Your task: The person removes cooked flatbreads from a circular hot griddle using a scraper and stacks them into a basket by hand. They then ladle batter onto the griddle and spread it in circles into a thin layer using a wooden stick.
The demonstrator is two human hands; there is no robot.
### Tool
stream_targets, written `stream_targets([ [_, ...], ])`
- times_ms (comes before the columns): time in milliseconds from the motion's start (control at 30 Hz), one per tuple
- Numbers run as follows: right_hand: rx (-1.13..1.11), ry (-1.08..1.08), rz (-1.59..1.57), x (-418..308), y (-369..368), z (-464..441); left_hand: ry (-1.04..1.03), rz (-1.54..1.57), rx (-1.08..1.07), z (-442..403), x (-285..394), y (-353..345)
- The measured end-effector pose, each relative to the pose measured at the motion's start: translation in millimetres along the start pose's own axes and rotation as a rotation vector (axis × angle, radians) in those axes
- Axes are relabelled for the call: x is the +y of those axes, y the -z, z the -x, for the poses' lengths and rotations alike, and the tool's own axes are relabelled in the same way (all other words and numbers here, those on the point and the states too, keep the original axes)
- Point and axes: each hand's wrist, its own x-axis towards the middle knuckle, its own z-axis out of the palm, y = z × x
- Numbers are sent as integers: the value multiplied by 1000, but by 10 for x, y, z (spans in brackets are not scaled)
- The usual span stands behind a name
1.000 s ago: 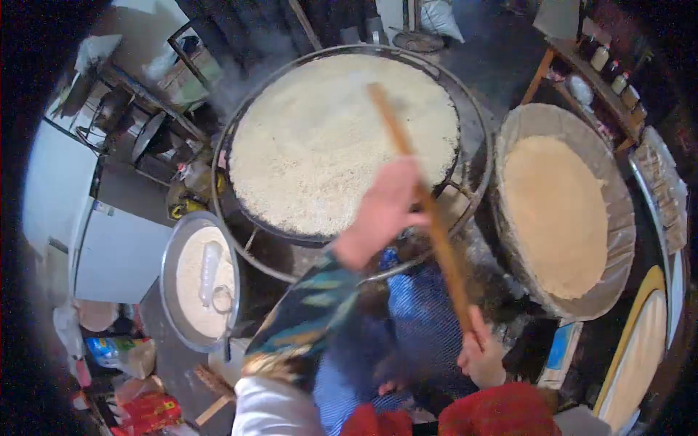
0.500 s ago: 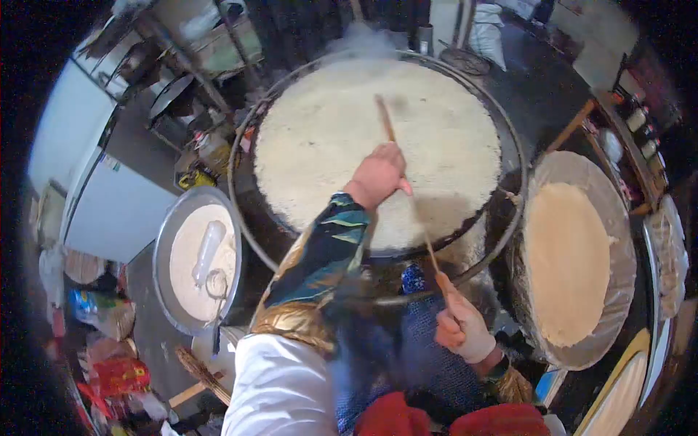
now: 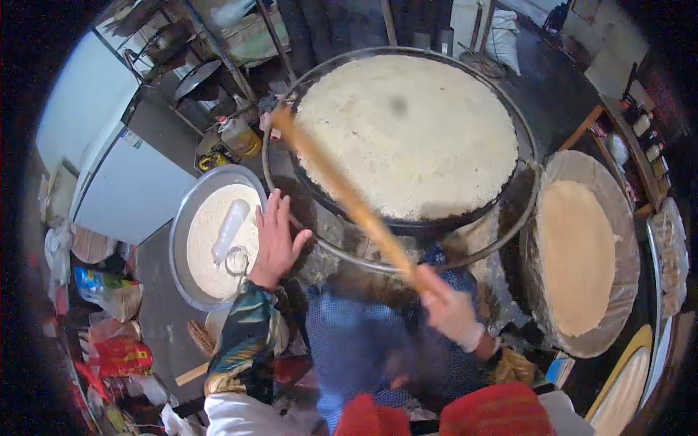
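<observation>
Across the near left edge of the big round pan goes a long wooden stick, on a slant, with its far end by the left side of the pan. The right hand is in front of the pan and holds the near end of the stick, with its fingers closed around the wood. The left hand holds nothing; it is open, its fingers point away from the person and its thumb sticks out to the side. It is just left of the pan's near side, by the right edge of a metal bowl, and I cannot tell if it touches the bowl. A thin pale layer covers nearly all of the pan, and a metal ring goes around the outside of it. Left of the pan, the bowl has pale stuff in it, with a clear tube-shaped thing and a wire loop on top. To the right of the pan is a big lined basket with a flat tan pile inside. Behind the bowl, to the left of the pan, is a bottle of yellow oil. Past the far right side of the pan is a white sack.
</observation>
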Motion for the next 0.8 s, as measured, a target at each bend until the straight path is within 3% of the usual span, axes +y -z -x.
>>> stream_targets([
  [33,79,-97,-32,-24,117,116,4,12,-8,29,39,-15],
  [67,98,-376,-64,-67,178,115,-119,-54,-203,59,105,-35],
  [133,82,-247,-8,65,3,55,-272,-222,-559,94,159,-265],
  [233,-62,28,92,-115,-259,-56,-288,-151,-350,241,199,-522],
  [267,-142,-102,0,-271,-260,-17,-352,-158,-227,272,265,-569],
  [333,-24,-115,-229,-186,-137,95,-164,-203,-453,291,554,-554],
  [367,20,-250,-245,-209,45,193,-157,-187,-422,320,717,-558],
  [400,143,-139,-253,-21,90,246,-147,-164,-389,346,907,-571],
  [467,41,-376,-291,-26,37,255,-1,-101,-428,361,1389,-628],
  [533,-116,-55,-125,57,-219,214,66,-8,-172,628,1769,-1023],
  [600,-306,-272,-251,-409,-232,353,-20,-7,-148,862,1999,-1025],
  [667,-225,-98,-160,-199,-119,526,-104,247,-174,1177,2189,-811],
  [733,-85,-171,-114,-63,219,806,39,277,-171,1118,2281,-249],
  [767,21,-115,-68,123,350,990,24,332,-71,1076,2274,-168],
  [800,64,-222,-105,144,495,1199,-4,334,-36,899,2292,-145],
])
